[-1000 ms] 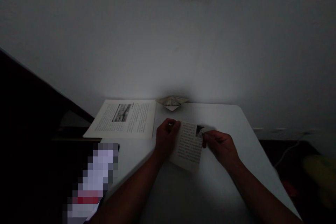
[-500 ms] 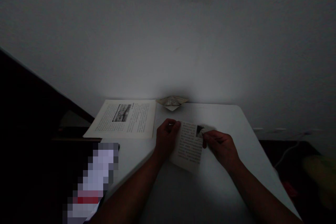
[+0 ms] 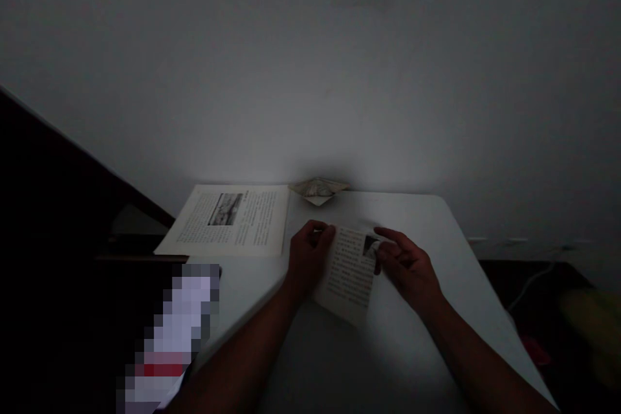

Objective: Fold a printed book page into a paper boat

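Observation:
A printed sheet of paper (image 3: 350, 272), partly folded, lies on the white table (image 3: 412, 343) between my hands. My left hand (image 3: 306, 255) is curled over the sheet's left edge and pinches it at the top corner. My right hand (image 3: 406, 263) rests at the sheet's right edge by a small dark picture, thumb on the paper and index finger stretched out above it.
An open printed page with a photo (image 3: 231, 218) lies at the table's far left. A small folded paper boat (image 3: 318, 189) sits at the back edge against the grey wall. A blurred pixelated object (image 3: 169, 336) lies at the left front. Dark floor lies right of the table.
My right hand has loosened: its index finger has lifted and stretched out from the pinch at the sheet's right corner. The sheet has shifted slightly. My left hand stays put.

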{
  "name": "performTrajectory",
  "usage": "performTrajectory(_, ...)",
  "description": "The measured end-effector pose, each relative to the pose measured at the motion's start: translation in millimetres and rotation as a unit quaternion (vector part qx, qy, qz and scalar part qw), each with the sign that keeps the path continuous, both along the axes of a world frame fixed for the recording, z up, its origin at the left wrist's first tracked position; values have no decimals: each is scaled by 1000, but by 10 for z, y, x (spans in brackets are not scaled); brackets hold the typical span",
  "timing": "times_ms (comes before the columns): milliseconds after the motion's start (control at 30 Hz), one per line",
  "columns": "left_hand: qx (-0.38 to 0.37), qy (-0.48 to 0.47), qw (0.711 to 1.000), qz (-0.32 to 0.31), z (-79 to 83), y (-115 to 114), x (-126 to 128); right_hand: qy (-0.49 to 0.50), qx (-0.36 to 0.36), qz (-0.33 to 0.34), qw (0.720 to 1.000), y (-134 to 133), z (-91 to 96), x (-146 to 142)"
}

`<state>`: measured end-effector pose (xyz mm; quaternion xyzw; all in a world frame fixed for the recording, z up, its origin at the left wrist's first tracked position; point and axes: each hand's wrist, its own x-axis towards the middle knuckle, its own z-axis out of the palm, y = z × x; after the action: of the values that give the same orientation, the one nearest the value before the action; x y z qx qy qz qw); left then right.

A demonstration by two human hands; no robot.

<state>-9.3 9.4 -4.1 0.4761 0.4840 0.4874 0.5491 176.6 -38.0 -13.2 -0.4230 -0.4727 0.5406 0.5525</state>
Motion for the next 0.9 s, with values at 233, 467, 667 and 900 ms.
performTrajectory(233,10,30,999,-17,-1,-5,-7,35,23,46,998,-27,-13,12)
performTrajectory(467,72,157,983,-68,13,-40,21,-27,66,13,997,-24,34,24)
performTrajectory(667,124,212,961,-127,8,-77,21,-63,110,-18,992,-21,105,21)
performTrajectory(900,210,193,945,-164,25,-55,-24,-76,96,-56,991,-28,96,35)
